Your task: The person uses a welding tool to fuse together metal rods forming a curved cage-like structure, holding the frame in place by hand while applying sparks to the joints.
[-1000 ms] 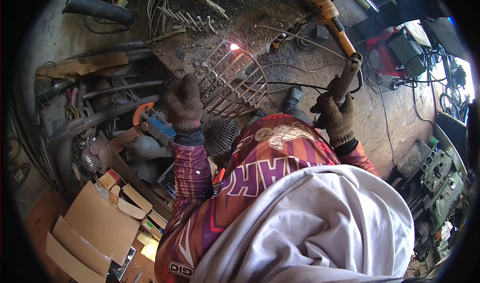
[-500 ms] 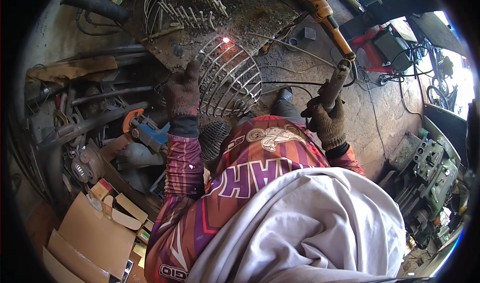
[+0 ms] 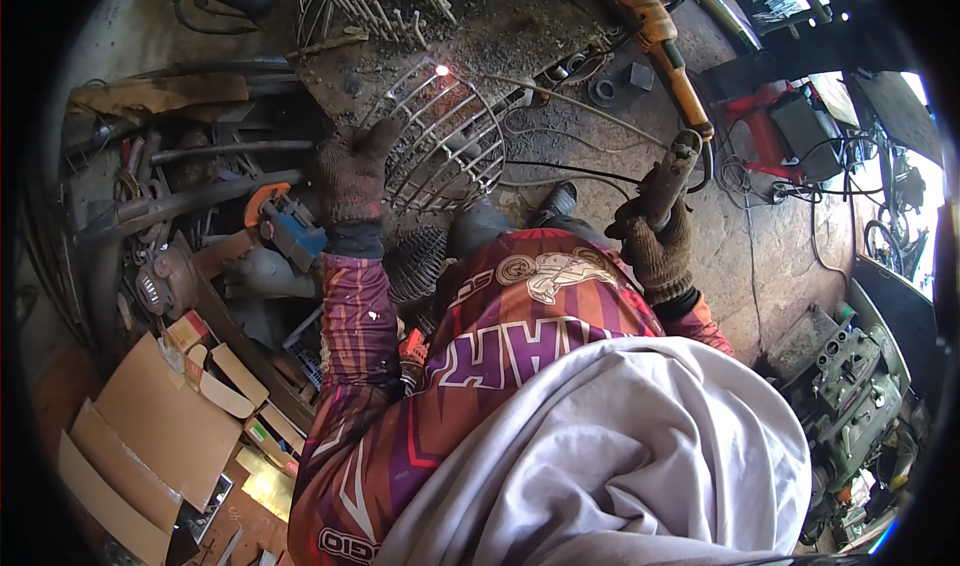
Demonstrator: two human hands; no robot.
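1. Where the left side curves in, an opened cardboard box (image 3: 165,416) lies with its flaps spread; above it, long metal pieces (image 3: 225,154) are heaped together.
2. Next, a tool with a blue body and an orange guard (image 3: 290,236), just left of the person's cuff.
3. Left hand (image 3: 350,176), in a brown knit glove, is at the left side of the cage, thumb side toward the bars. Cannot tell whether its fingers grasp a bar or merely rest there.
4. Short ribbed bars (image 3: 372,21) lie in a row on the gritty table (image 3: 525,31).
5. Below the cage, a dark wire coil (image 3: 415,266) near the person's legs.
6. Wire cage (image 3: 445,146), round, of parallel metal bars, sits tilted between the two hands, overlapping the near part of the table in view. A red-white glowing spot (image 3: 442,71) shows at its top edge.
7. A thin rod (image 3: 575,103) runs from near the glow to the holder.
8. Right hand (image 3: 655,246), gloved too, has fingers wrapped around a tubular holder (image 3: 668,186); an orange tool (image 3: 655,28) lies beyond.
9. Farther right, a red machine (image 3: 765,141) with cables; lower, a grey-green machine (image 3: 862,371).
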